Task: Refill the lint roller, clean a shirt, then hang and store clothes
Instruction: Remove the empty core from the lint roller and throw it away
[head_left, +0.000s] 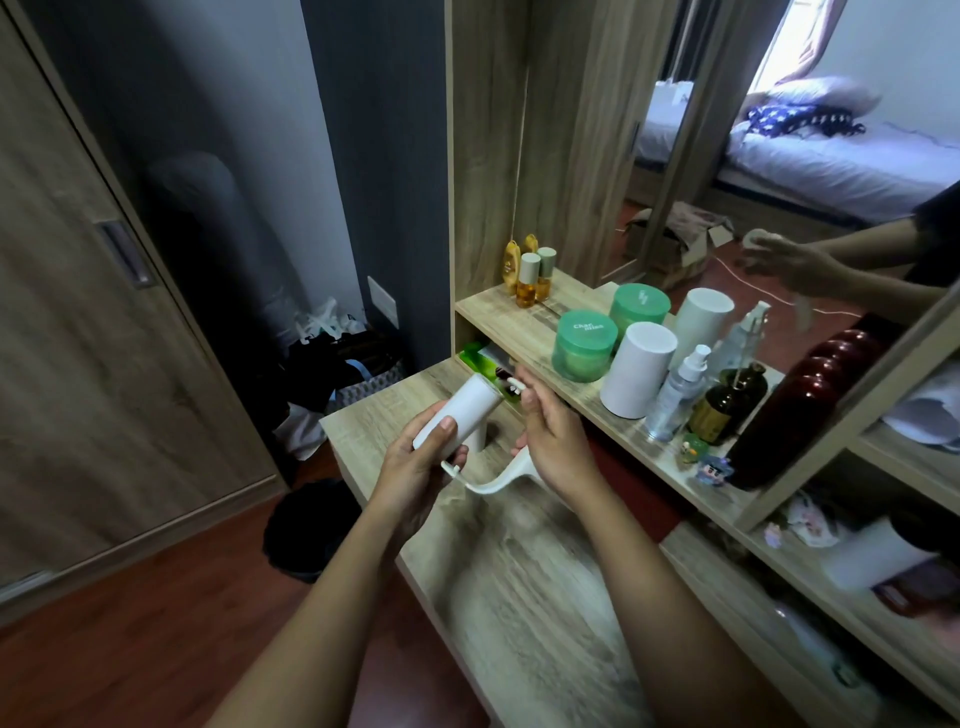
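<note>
Left hand (415, 467): closed around white lint roll (460, 413), thumb across its lower end, roll tilted up and away above the wooden surface (519, 571). Right hand (550, 436): closed on white lint roller handle (498, 480), whose curved frame runs under both hands, one end meeting the roll's base. Shelf (498, 317) beyond: two green jars (584, 345), white cylinder (636, 369), spray bottle (678, 389), amber bottles (527, 280). Mirror (779, 156) behind, reflecting a bed.
</note>
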